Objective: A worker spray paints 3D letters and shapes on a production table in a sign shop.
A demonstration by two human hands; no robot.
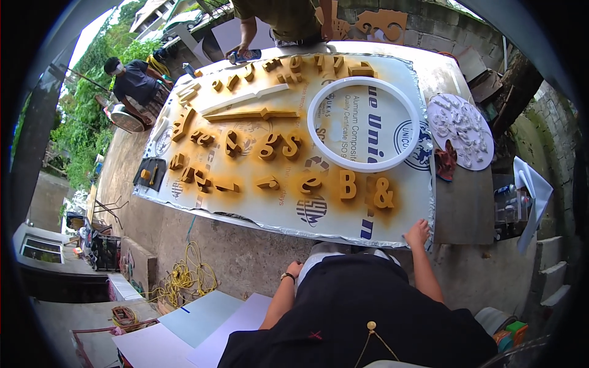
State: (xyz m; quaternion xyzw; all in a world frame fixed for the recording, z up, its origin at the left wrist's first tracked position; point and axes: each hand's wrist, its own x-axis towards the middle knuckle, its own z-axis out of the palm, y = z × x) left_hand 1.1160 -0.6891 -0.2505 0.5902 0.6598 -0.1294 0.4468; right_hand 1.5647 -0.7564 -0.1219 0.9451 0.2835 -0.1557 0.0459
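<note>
My right hand (pixel 418 233) rests on the near right corner of a printed white sheet (pixel 392 228) that covers the table, fingers stretched out and nothing in them. My left hand (pixel 294 268), below a dark wristband, hangs beside my thigh at the table's near side; its fingers are mostly hidden. Several cut-out letters (pixel 348 184) stand in rows on the sheet, coated golden yellow, with orange-brown overspray around them. A large white ring (pixel 363 165) lies at the right of the sheet. Left of it are a white strip (pixel 251 97) and a golden strip (pixel 257 115).
Across the table a co-worker's hand holds a blue spray can (pixel 244 56). Another person (pixel 140 86) is at the far left. A round white board (pixel 457 122) with small white pieces and a dark red cloth (pixel 445 161) lie at right. Yellow cable (pixel 190 273) coils on the floor.
</note>
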